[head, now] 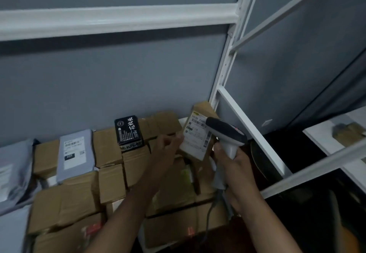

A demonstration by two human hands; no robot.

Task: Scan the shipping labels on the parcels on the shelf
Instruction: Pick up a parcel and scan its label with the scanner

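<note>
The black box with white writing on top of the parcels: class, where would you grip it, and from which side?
Grip the black box across its two long sides, coming from above. It stands proud of the cardboard parcels, so those sides look free.

- One scanner [227, 134], near right.
- One black box [129, 130], far middle.
- Two grey mailers: one [74, 153] left, one [11, 171] far left.
- Two hands: left [168, 144], right [235, 165].
- Many brown boxes [108, 145]; exact count unclear.

Scanner [227, 134] head hides the label [196, 136] corner
</note>
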